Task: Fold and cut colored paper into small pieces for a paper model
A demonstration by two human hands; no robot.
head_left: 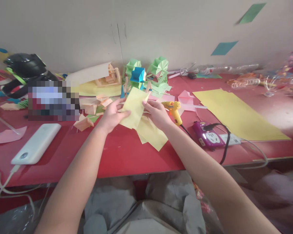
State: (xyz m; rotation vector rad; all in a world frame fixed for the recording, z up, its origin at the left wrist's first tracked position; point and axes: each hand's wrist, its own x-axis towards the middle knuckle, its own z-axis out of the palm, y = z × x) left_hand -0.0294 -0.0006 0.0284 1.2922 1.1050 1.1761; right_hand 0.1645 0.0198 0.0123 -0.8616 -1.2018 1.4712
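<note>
Between my two hands is a rectangular sheet of pale yellow paper, tilted above the red table. My left hand grips its left edge, thumb on the near face. At the upper right edge, the thumb and fingers of my right hand pinch the same sheet. More yellow paper pieces lie below it on the table, partly covered by the sheet and my right hand. Just right of that hand rests a yellow hot glue gun. Folded green and blue paper shapes stand behind the sheet.
A white power bank with a cable lies at left. To the right are a purple power strip with cords and a large yellow sheet. Peach folded paper pieces lie left of my hands. A grey wall rises behind the table.
</note>
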